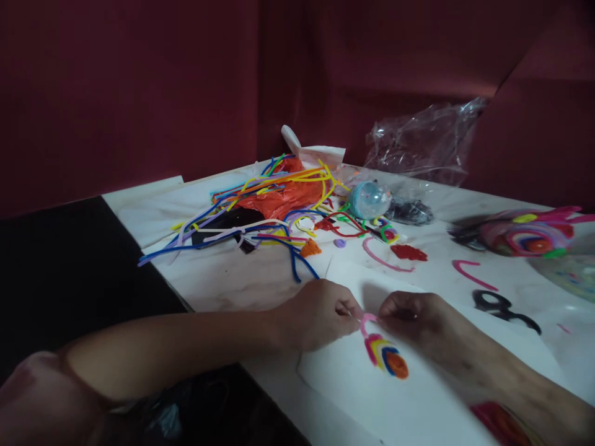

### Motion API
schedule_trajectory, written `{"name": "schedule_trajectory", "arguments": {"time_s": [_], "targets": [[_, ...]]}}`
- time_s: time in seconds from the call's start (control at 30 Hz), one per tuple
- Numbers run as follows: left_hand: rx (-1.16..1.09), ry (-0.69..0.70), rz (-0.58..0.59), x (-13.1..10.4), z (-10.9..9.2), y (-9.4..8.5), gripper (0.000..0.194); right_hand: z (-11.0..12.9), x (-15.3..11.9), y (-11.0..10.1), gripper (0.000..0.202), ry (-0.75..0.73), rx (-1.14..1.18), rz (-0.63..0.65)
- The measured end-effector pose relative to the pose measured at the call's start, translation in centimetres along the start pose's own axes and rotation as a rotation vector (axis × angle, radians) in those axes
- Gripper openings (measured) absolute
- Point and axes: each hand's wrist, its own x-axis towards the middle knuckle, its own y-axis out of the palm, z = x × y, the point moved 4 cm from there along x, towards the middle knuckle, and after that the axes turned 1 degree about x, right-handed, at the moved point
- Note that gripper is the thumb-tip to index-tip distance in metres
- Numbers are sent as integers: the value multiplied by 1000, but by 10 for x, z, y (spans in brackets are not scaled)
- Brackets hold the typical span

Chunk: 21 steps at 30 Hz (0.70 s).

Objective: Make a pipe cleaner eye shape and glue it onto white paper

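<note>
At the far left a pale surface [186,291] begins, and over its back part sprawls a tangle of fuzzy strips [218,232] in blue, yellow, lilac and orange, partly lying on a crumpled orange-red wrapping [297,198]. A curled white paper [325,153] stands behind the wrapping. Nearer, the left hand [328,316] is bent over a white sheet [339,387], its fingers pinching a pink strip [370,317]. This strip arches between the two hands, just above a small striped piece [383,355] of pink, yellow, white and blue bands with an orange round at its lower right; that piece lies flat on the sheet. On the other side, the right hand [411,316] has its fingers closed together on the strip's other end. Behind the hands are a loose pink curve [385,265], a clear-domed blue container [369,199], a red scrap [409,253] and a transparent bag [425,145]. Further right, a short pink hook [471,275] lies near black-handled scissors [506,314]. Behind them sits a colourful eye-patterned object [534,238], pink at its upper right, beside a shallow clear dish [569,272] at the edge of view.
</note>
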Motion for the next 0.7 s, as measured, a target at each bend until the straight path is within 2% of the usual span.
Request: {"name": "schedule_trajectory", "arguments": {"time_s": [0.17,0.33,0.47,0.57,0.7], "targets": [[203,132,-29,6,1,0,20,1,3,5,22,9,-45,37],[441,287,-3,6,-2,5,13,1,3,8,18,-47,-126,76],[520,236,-36,4,-6,6,12,4,1,8,15,-79,-219,64],[597,195,-54,4,-6,10,20,10,0,8,14,-43,-313,38],[719,226,-87,5,-4,16,17,13,1,9,18,-4,-365,50]]}}
